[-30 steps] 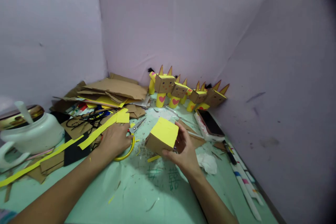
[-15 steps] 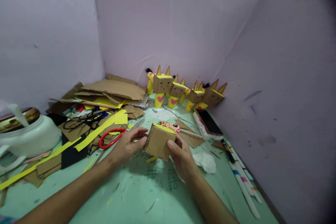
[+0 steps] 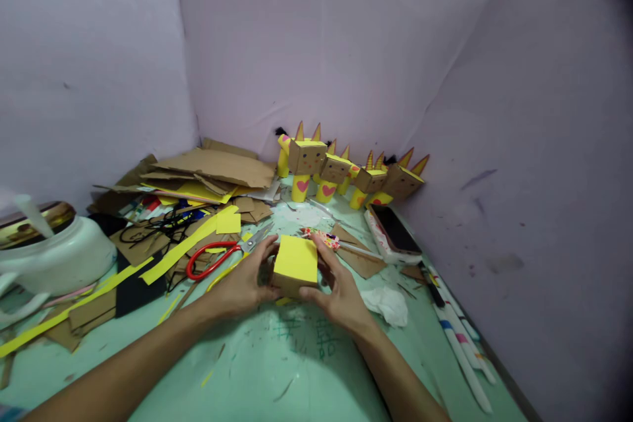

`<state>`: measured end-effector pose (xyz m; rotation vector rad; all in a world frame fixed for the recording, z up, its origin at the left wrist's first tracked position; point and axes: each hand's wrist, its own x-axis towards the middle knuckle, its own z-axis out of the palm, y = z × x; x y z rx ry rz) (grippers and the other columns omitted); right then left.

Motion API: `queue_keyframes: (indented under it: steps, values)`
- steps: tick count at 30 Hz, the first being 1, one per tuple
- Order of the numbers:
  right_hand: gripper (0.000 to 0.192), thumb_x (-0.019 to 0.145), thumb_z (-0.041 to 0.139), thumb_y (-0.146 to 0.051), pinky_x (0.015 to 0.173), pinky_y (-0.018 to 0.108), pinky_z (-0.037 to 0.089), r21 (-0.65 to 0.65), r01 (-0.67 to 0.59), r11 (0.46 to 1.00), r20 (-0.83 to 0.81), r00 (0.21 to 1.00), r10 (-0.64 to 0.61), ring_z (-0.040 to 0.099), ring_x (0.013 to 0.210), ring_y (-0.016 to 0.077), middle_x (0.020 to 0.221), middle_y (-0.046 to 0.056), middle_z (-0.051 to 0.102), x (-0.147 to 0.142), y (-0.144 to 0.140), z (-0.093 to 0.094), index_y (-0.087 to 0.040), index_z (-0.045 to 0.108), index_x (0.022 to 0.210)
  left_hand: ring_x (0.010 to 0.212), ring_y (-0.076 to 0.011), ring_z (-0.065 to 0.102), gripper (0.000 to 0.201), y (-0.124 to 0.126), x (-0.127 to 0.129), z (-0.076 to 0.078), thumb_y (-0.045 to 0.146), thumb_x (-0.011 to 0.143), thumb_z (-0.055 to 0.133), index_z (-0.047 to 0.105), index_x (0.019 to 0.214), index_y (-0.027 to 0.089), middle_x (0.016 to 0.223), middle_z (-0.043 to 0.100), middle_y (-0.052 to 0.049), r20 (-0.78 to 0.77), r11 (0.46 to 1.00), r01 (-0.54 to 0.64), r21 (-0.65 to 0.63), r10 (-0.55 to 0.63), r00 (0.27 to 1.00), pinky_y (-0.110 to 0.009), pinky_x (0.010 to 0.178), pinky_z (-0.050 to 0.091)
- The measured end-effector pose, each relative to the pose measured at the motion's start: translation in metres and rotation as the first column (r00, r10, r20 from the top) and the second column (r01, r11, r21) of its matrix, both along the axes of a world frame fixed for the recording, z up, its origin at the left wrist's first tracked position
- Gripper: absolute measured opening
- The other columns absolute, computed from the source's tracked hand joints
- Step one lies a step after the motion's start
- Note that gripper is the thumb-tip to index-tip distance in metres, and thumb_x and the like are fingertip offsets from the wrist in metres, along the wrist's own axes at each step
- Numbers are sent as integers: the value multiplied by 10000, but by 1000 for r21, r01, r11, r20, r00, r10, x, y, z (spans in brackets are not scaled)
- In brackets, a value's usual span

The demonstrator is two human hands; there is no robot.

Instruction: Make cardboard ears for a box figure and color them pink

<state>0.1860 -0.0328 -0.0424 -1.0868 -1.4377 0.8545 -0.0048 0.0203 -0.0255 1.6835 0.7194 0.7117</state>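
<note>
A small cardboard cube [image 3: 295,265] with a yellow paper face turned up sits low over the green table between both hands. My left hand [image 3: 243,285] grips its left side and my right hand [image 3: 337,290] grips its right side. Red-handled scissors [image 3: 222,254] lie on the table just left of my left hand, blades pointing toward the cube. A row of finished cardboard-and-yellow figures [image 3: 346,175] with pointed ears stands against the back wall.
A heap of cardboard sheets [image 3: 208,175] and yellow paper strips [image 3: 178,252] fills the left side. A white kettle [image 3: 54,257] stands at far left. A phone [image 3: 393,229], crumpled tissue [image 3: 388,303] and marker pens [image 3: 462,349] lie along the right wall. Purple partitions enclose the table.
My left hand left the scissors and came to the cube. The cube was turned from its brown side back to yellow face up and lowered toward the table, now held by both hands.
</note>
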Motion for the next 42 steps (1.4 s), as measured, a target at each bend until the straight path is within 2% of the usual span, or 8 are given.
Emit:
queue_keyframes:
  steps: [3,7,15,24,27,31,35,42]
  values:
    - [640,605,794,-280,1084,516,204,131,74,989,227,969,-102,294,1349,295,1464,93,357,1,-1,-1,-270,584,1210,1317,-314,320,948,0,0,-4,259,648,707,158,1412,144,1452,303,-204,-130,999,3,39,2,991,-460,1066,283]
    - [566,616,781,-256,1055,495,280,168,78,983,281,952,-124,376,1301,304,1410,134,420,-3,-4,2,-243,614,1156,1363,-320,208,1112,-1,1,-4,354,624,737,27,1448,120,1498,173,-211,-144,992,-45,114,62,988,-447,1092,226]
    - [480,657,720,-214,1028,472,327,157,54,986,364,925,-109,385,1289,312,1360,187,435,-1,-1,0,-189,560,1110,1238,-341,414,1038,0,12,-4,335,645,732,115,1433,62,1344,456,-206,-200,973,-78,218,123,972,-431,992,382]
    - [494,702,667,-210,1044,483,314,151,45,988,329,940,-94,351,1310,300,1381,161,407,-2,2,-11,-207,518,1173,1308,-336,324,953,-2,12,-17,367,689,705,176,1439,112,1437,353,-175,-160,931,-122,345,186,969,-435,1050,313]
    - [764,700,681,-201,1083,501,249,121,-2,993,326,945,-38,263,1361,289,1465,143,312,2,2,-9,-226,325,1376,1284,-348,355,1023,0,11,-16,345,655,729,129,1449,109,1432,355,-180,-120,957,-128,259,164,979,-450,1040,320]
    - [984,666,743,-252,1083,511,245,4,-65,998,213,975,63,232,1375,290,1521,118,202,9,0,1,-271,146,1448,1208,-366,446,1080,5,6,-8,338,595,762,132,1449,137,1372,445,-159,102,983,-164,-82,172,980,-449,987,386]
    - [811,688,732,-382,1052,490,311,-34,-73,997,-93,993,69,377,1307,267,1444,122,363,14,3,11,-288,310,1375,1216,-361,446,1052,11,-1,-3,301,583,777,180,1444,208,1320,518,-127,336,904,-91,-417,246,909,-461,1007,366]
    - [528,669,735,-401,937,467,436,-139,34,990,-316,946,-77,587,1060,249,1169,109,592,12,7,11,-252,522,1129,1251,-346,411,1002,13,-5,-4,210,546,786,287,1415,238,1275,568,-100,410,863,1,-505,239,880,-477,1070,280]
